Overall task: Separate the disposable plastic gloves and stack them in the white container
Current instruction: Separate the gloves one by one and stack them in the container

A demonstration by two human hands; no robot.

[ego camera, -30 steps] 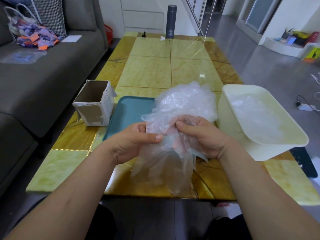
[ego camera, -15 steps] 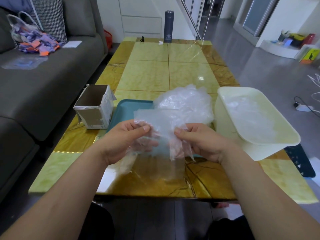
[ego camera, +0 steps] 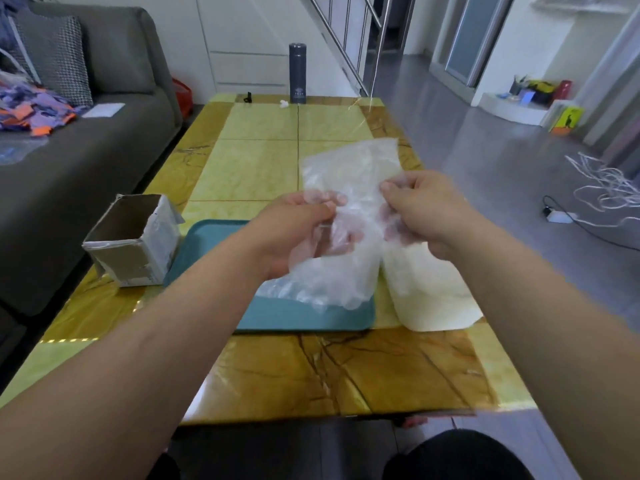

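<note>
- disposable plastic glove [ego camera: 349, 168]: clear film, held raised above the table [ego camera: 263, 168] and stretched flat between both hands. It is judged to be spread this way so that clinging layers can be peeled apart. Whether one glove or several are held cannot be told.
- left hand [ego camera: 294, 233]: fingers curled, the glove's left edge pinched between thumb and fingertips.
- right hand [ego camera: 426, 209]: fingers curled, the glove's right edge pinched between thumb and forefinger. The two opposed grips suggest that the separating step is in hand.
- remaining gloves [ego camera: 311, 292]: a crumpled heap lying on the teal tray [ego camera: 207, 244], directly below the hands, presumably kept there as stock within reach.
- white container [ego camera: 433, 303]: stood just beside the tray on its right. Only the near wall is seen under the right forearm, and the contents are hidden. Its position is judged to allow a short drop from the right hand.
- cardboard box [ego camera: 135, 244]: open-topped, just beside the tray on its left, with no contents visible.
- flask [ego camera: 298, 72]: dark, upright at the table's far edge, well apart from the work.
</note>
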